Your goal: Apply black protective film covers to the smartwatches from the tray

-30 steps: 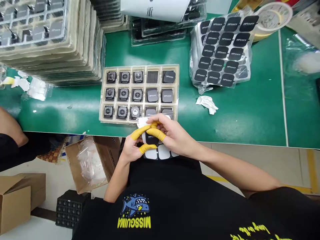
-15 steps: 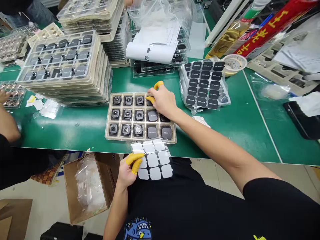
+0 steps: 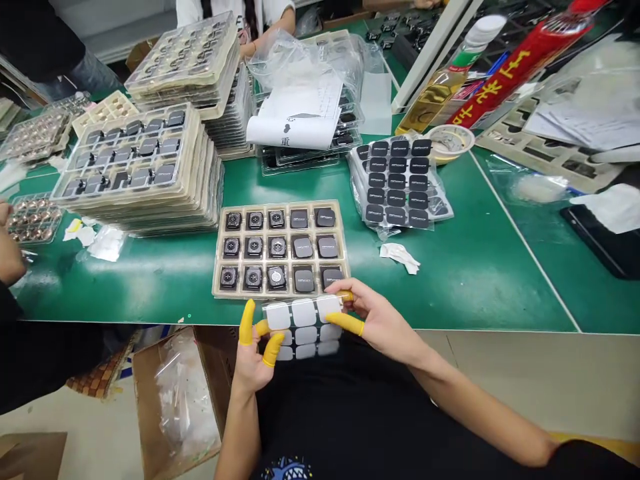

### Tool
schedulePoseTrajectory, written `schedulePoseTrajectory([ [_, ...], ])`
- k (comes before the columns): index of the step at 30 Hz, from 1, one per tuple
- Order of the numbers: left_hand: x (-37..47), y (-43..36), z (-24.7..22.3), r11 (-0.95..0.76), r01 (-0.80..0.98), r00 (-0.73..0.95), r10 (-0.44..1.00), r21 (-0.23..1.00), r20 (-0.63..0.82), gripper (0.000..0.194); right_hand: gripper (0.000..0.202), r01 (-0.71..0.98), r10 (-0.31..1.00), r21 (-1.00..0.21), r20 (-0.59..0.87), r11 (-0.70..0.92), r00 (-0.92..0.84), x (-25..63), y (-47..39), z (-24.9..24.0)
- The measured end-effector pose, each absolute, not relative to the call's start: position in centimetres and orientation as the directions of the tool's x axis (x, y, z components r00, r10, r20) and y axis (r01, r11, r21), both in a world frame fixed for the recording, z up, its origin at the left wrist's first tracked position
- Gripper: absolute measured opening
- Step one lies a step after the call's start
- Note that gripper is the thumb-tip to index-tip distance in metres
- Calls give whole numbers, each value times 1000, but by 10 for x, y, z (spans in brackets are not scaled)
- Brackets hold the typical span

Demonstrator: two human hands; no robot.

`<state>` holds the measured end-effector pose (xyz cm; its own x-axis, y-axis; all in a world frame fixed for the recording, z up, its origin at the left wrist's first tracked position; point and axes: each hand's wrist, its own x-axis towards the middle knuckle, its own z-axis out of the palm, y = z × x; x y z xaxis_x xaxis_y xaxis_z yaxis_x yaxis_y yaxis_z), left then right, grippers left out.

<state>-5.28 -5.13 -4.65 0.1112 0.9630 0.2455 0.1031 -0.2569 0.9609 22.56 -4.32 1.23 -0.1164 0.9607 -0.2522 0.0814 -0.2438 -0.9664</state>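
Note:
Between my two hands, just off the table's front edge, is a clear sheet of white rounded-square stickers [image 3: 304, 313]. My left hand [image 3: 254, 357] pinches its left side, with yellow finger cots on the fingertips. At its upper right corner, my right hand [image 3: 373, 320] grips the sheet between finger and thumb, also in yellow cots. Right behind lies a beige tray [image 3: 320, 230] of watch bodies. Its three left columns hold watches [image 3: 254, 247] with round sensor backs showing; the two right columns show dark grey rounded squares [image 3: 303, 247] with printing.
Tall tray stacks [image 3: 150, 193] stand at the left. A pile of black sticker sheets [image 3: 397, 180], a tape roll [image 3: 453, 141] and crumpled paper [image 3: 400, 257] lie to the right. A cardboard box [image 3: 145, 407] sits below. Another person's hand [image 3: 9, 260] is at far left.
My right hand has left the tray's upper right cells and come down onto the sticker sheet, which is now tilted. Every cell in the tray's right columns now shows a grey square.

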Motion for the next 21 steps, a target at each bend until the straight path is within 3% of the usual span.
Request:
schedulePoseTrajectory([
  [3, -46, -47, -42, -69, 104, 183, 982, 992, 49, 71, 53, 47, 986, -985, -167, -168, 24, 220, -48, 5],
  [5, -44, -43, -40, -76, 154, 223, 974, 985, 40, 54, 50, 43, 996, -995, -91, -92, 22, 218, -51, 2],
  [9, -50, -38, -33, -376, 207, 226, 917, 903, 330, 22, 54, 8, 1000, -1000, -6, -6, 0, 220, -58, -1],
  [12, -59, -38, -25, -496, 246, 190, 867, 833, 460, 26, 53, -5, 999, -1000, 14, 14, 49, 222, -61, -1],
  [21, -60, -43, -7, -646, 403, 286, 762, 648, 581, 40, 47, 10, 994, -994, -105, -105, -18, 211, -53, 2],
])
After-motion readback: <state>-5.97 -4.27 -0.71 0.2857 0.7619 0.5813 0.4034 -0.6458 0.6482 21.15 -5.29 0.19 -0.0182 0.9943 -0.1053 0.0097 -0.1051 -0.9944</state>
